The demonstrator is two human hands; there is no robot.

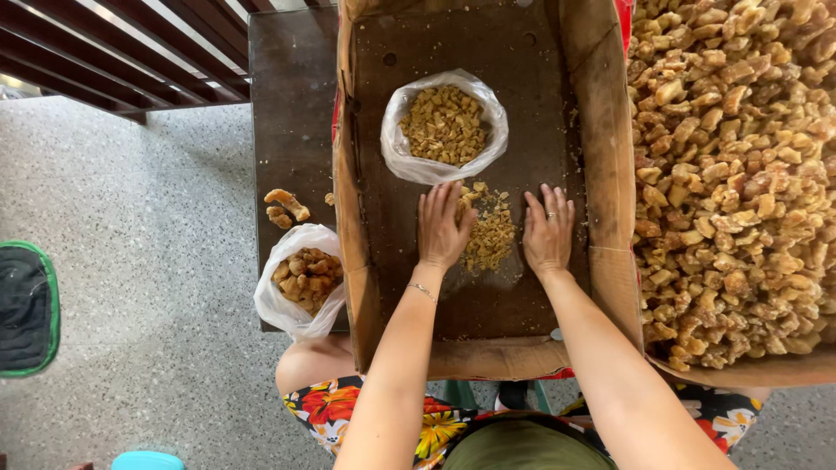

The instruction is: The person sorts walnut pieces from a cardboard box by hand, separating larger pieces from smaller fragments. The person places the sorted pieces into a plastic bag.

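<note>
Nearest the lens: two bare forearms reaching forward over a flowered lap into a shallow cardboard box (610,130) set on a dark counter (292,104). Left hand (442,228) flat on the box floor, fingers together and pointing away, a thin bracelet at the wrist. Right hand (547,233) likewise palm-down, fingers slightly fanned, a ring on one finger; neither hand gripping anything. Between them, a small heap of golden crumbs (489,233), touching the left hand's fingertips and lying just beside the right hand, so about equally close to both. Long axis of the heap running roughly away from the body, toward the open plastic bag (444,126) of similar bits just beyond the fingertips. Off to the left, outside the box, a second bag (303,280) with larger brown chunks, and a few loose chunks (286,207) on the counter. On the right, a big mass of rough chunks (740,174), possibly in another carton, though its edges are mostly cut off.
</note>
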